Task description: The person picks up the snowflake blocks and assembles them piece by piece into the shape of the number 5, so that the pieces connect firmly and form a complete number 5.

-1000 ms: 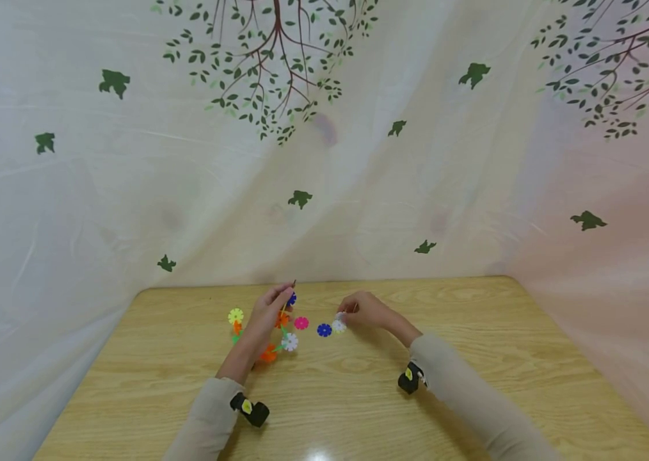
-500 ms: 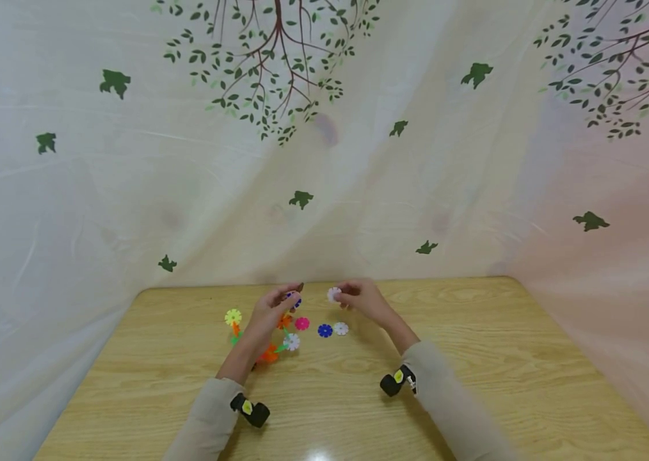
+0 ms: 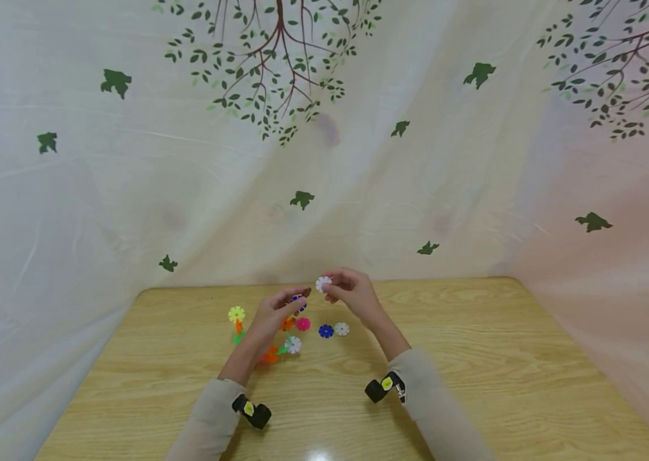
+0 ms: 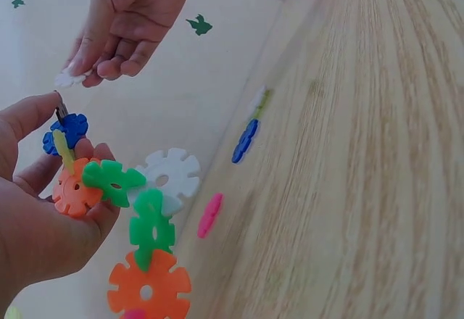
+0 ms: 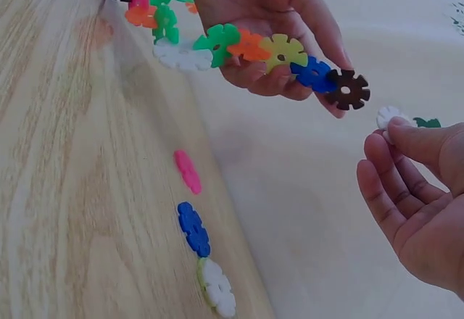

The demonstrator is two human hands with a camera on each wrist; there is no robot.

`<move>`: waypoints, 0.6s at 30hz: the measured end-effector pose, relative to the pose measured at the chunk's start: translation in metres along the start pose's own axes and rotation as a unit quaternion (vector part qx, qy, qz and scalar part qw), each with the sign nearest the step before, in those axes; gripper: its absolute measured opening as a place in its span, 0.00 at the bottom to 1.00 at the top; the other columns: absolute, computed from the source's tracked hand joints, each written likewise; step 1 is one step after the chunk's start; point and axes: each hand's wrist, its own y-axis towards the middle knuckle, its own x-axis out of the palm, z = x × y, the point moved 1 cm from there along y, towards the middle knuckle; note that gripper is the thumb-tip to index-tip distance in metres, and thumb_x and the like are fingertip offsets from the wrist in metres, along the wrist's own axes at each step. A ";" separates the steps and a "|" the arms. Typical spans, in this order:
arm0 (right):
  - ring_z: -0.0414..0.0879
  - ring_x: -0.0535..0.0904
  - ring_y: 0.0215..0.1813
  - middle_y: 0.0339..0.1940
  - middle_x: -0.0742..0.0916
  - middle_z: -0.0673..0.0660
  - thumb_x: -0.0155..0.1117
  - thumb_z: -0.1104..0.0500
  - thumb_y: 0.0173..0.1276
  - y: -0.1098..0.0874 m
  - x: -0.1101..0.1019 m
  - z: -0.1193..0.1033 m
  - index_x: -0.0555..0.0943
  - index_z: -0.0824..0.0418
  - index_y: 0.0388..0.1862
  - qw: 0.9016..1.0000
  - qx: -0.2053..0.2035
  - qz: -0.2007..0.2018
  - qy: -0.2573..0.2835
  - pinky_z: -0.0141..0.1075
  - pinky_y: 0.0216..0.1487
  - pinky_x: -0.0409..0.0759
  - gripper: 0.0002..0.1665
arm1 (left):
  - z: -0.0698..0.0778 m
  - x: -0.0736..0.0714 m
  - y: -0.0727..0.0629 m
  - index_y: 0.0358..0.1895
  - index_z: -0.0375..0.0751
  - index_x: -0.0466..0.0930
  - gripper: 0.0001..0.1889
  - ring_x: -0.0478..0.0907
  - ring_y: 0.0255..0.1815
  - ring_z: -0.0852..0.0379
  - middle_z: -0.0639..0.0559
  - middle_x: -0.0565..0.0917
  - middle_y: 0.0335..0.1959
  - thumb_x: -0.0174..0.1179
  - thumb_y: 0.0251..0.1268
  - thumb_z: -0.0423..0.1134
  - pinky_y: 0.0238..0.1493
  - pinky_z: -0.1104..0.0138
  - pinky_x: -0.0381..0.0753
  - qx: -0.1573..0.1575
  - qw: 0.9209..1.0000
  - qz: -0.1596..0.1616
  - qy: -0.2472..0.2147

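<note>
Left hand (image 5: pixel 268 18) with disc chain (image 5: pixel 250 45), brown disc (image 5: pixel 354 87) face-on only in right-wrist view.

Diffuse light; in the head view, a small glare is reflected by the surface (image 3: pixel 324 403), bottom centre. Soft shadows are cast beside the sleeves (image 3: pixel 436 406). Wrist views are rendered hazily.

Two hands (image 3: pixel 269 315) (image 3: pixel 357 298), two blue discs (image 5: pixel 193 230) (image 5: pixel 312 74)

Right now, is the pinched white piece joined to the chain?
Apart: a gap separates the pinched white piece from the brown chain end.
</note>
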 end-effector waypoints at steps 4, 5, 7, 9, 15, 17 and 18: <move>0.39 0.85 0.32 0.38 0.88 0.62 0.66 0.65 0.72 -0.002 0.003 -0.001 0.83 0.70 0.53 1.000 -0.002 0.005 -0.004 0.30 0.37 0.86 0.13 | 0.000 0.000 -0.001 0.64 0.44 0.80 0.20 0.78 0.54 0.56 0.46 0.82 0.60 0.62 0.74 0.46 0.60 0.64 0.79 -0.004 1.000 -0.008 0.003; 0.39 0.85 0.32 0.38 0.88 0.62 0.66 0.65 0.72 -0.002 0.003 0.000 0.83 0.70 0.52 1.000 -0.004 0.005 -0.005 0.30 0.37 0.86 0.13 | 0.000 0.000 -0.002 0.64 0.44 0.80 0.20 0.78 0.55 0.56 0.45 0.82 0.61 0.62 0.74 0.46 0.60 0.63 0.79 -0.003 1.000 -0.011 0.005; 0.39 0.85 0.32 0.38 0.88 0.60 0.66 0.65 0.72 -0.003 0.004 0.000 0.82 0.71 0.51 1.000 -0.003 0.004 -0.006 0.30 0.37 0.86 0.13 | -0.001 0.000 -0.002 0.64 0.44 0.80 0.20 0.79 0.57 0.55 0.43 0.81 0.64 0.62 0.74 0.46 0.64 0.60 0.79 -0.002 1.000 -0.017 0.005; 0.39 0.85 0.32 0.37 0.89 0.58 0.66 0.66 0.72 -0.004 0.005 0.000 0.82 0.71 0.51 1.000 -0.004 0.004 -0.005 0.30 0.37 0.86 0.12 | 0.000 0.000 -0.003 0.65 0.44 0.80 0.20 0.79 0.58 0.55 0.43 0.81 0.65 0.61 0.74 0.46 0.68 0.54 0.77 0.001 1.000 -0.022 0.006; 0.39 0.85 0.32 0.35 0.89 0.55 0.67 0.66 0.71 -0.005 0.007 0.002 0.82 0.72 0.49 1.000 0.002 0.002 0.007 0.30 0.37 0.86 0.11 | 0.000 0.001 -0.004 0.65 0.43 0.80 0.21 0.80 0.59 0.54 0.47 0.82 0.63 0.62 0.74 0.46 0.71 0.47 0.73 0.008 1.000 -0.030 0.004; 0.39 0.85 0.32 0.36 0.89 0.59 0.67 0.66 0.71 -0.005 0.008 0.002 0.82 0.72 0.49 1.000 0.005 -0.001 0.010 0.31 0.37 0.87 0.11 | 0.001 0.001 -0.005 0.65 0.44 0.80 0.21 0.80 0.59 0.55 0.45 0.81 0.64 0.62 0.73 0.46 0.72 0.46 0.73 0.005 1.000 -0.030 0.003; 0.40 0.85 0.32 0.37 0.89 0.62 0.67 0.66 0.71 -0.005 0.008 0.002 0.82 0.72 0.49 1.000 0.006 -0.002 0.011 0.31 0.38 0.87 0.12 | 0.001 0.001 -0.005 0.65 0.44 0.80 0.21 0.79 0.58 0.55 0.43 0.81 0.65 0.62 0.73 0.47 0.71 0.46 0.73 0.002 1.000 -0.030 0.002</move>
